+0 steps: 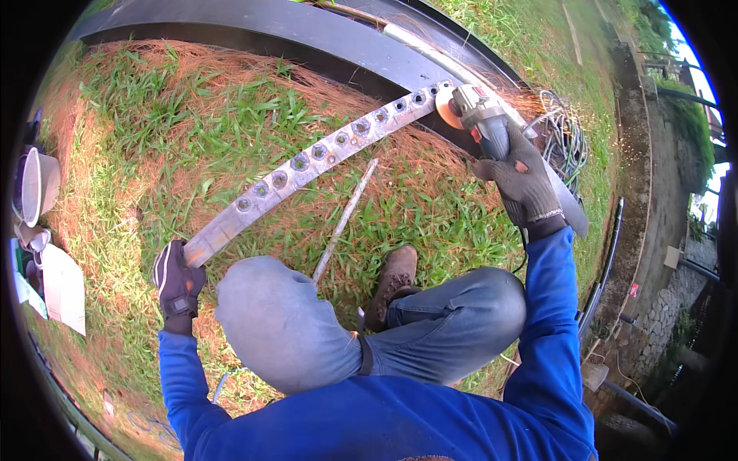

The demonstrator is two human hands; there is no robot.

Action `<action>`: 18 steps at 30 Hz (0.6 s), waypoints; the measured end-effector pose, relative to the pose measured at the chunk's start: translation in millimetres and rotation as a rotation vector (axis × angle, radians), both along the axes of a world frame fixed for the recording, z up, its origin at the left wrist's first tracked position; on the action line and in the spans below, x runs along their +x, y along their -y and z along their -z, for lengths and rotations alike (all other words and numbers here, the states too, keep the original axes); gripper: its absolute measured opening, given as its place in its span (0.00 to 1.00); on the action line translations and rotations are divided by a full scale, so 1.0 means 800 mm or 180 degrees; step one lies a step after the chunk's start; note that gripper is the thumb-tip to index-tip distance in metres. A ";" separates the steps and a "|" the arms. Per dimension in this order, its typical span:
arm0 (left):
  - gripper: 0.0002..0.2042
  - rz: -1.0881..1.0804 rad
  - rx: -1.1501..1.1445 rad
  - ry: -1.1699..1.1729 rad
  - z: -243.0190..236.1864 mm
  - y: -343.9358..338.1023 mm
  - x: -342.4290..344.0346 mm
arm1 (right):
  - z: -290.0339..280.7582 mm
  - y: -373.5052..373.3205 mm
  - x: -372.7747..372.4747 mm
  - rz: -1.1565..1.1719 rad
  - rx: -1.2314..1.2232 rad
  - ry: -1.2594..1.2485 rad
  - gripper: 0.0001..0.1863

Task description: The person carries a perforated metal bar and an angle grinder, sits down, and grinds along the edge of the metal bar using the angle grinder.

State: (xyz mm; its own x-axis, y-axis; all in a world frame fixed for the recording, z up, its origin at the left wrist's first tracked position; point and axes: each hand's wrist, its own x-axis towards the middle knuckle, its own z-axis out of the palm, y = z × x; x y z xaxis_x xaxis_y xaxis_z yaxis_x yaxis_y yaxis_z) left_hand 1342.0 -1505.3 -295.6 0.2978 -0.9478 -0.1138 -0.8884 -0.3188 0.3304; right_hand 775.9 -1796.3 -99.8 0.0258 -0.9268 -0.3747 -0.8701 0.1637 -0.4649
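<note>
Clean grinding seemed to call for light, even pressure and firm control of the perforated metal bar (pixel 310 164), which ran from the left hand (pixel 178 281), clasping its near end, to the orange disc (pixel 447 111) of the angle grinder (pixel 480 115) gripped in the right hand (pixel 526 184).

cannot see the near end of the metal strip (pixel 309 158), covered by the left hand (pixel 179 281), nor some fingers of the right hand (pixel 524 180), under the grinder (pixel 486 117). cannot make out the blurred disc (pixel 448 107) sharply. cannot follow the pale rod (pixel 346 219) behind the left knee (pixel 261 307), or the dark beam (pixel 231 38) past the upper edge.
</note>
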 end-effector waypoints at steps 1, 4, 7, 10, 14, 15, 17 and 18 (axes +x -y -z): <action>0.16 -0.0039 -0.0020 0.0006 0.000 0.000 0.000 | 0.002 0.002 -0.001 -0.0021 0.0000 0.0178 0.49; 0.16 -0.0057 -0.0071 -0.0102 -0.004 0.002 0.000 | 0.003 0.007 0.000 -0.0031 0.0080 -0.0041 0.49; 0.15 0.0043 -0.0128 -0.0065 -0.006 0.003 -0.002 | -0.017 0.005 0.021 0.0082 0.0215 -0.0216 0.48; 0.14 0.0051 -0.0121 -0.0060 -0.007 0.008 -0.004 | 0.002 0.007 -0.008 0.0085 0.0040 -0.0077 0.49; 0.13 0.0089 -0.0126 -0.0012 -0.007 0.003 -0.004 | 0.003 0.011 -0.013 -0.0037 0.0077 -0.0008 0.51; 0.12 0.0068 -0.0185 -0.0076 -0.008 0.001 -0.004 | -0.002 0.011 -0.007 -0.0009 0.0150 -0.0062 0.52; 0.12 0.0040 -0.0262 -0.0148 -0.010 0.004 -0.005 | -0.007 0.016 -0.005 0.0013 0.0204 -0.0124 0.53; 0.12 0.0033 -0.0216 -0.0141 -0.011 0.006 -0.005 | -0.004 0.018 -0.008 0.0083 0.0154 -0.0254 0.50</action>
State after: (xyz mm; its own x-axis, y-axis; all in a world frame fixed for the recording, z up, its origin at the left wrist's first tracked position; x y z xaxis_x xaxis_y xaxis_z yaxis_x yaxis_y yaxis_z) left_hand 1337.6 -1510.2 -286.5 0.2839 -0.9568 -0.0621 -0.8755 -0.2851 0.3901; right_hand 769.9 -1810.5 -96.2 -0.0298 -0.9075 -0.4190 -0.8992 0.2074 -0.3852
